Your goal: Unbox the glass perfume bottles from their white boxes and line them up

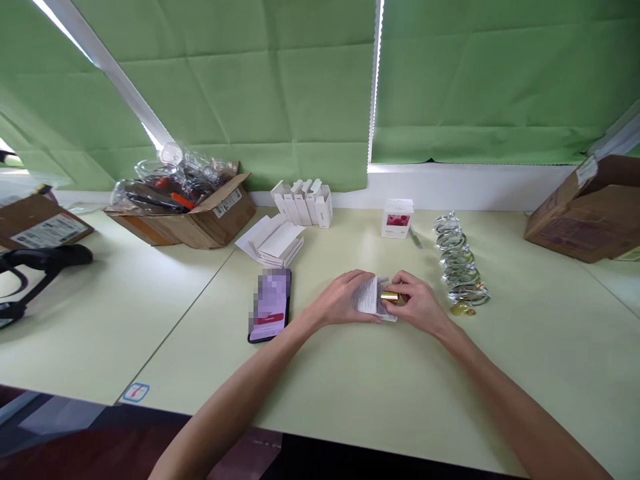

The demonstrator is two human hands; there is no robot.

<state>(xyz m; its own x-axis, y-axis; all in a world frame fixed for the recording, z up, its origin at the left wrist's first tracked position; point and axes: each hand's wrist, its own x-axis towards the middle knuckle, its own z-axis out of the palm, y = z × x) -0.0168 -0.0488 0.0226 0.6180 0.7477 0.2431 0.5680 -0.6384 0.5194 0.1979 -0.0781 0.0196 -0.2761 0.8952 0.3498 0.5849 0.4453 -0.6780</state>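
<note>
My left hand is closed around a small white printed box, which lies on its side just over the table with its opening towards the right. Between the fingers of my right hand is a small shiny gold cylinder, held at the box's open end. How far the cylinder reaches into the box is hidden. To the right of my right hand lies a row of clear glass-like items, with small yellow pieces at its near end. A phone with its screen lit lies left of my left hand.
Flattened white boxes lie behind the phone, and several white boxes stand open behind them. A white box with a pink picture and a pen are at the back. Cardboard boxes stand at both sides.
</note>
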